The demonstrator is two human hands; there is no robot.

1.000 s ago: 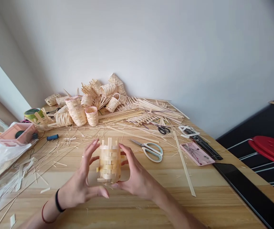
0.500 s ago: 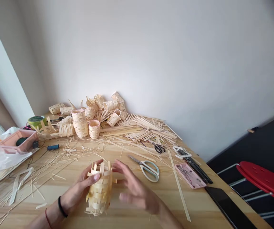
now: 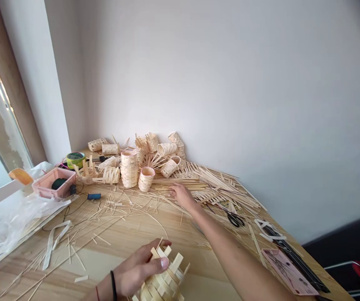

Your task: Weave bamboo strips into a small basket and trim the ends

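Our left fingers (image 3: 153,246) grip basket (image 3: 163,285); right fingers (image 3: 173,189), hold unclear, at strips (image 3: 200,185), twelve o'clock; over-squeezing could buckle basket.

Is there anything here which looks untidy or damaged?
Yes: thin loose strips lie scattered in many directions on the left of the table, which looks untidy. The basket in the left hand has strip ends sticking out unevenly; this looks unfinished rather than damaged.

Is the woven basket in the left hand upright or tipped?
Tipped: the left hand holds the woven basket aslant, its free strip ends leaning mostly toward the picture's right.
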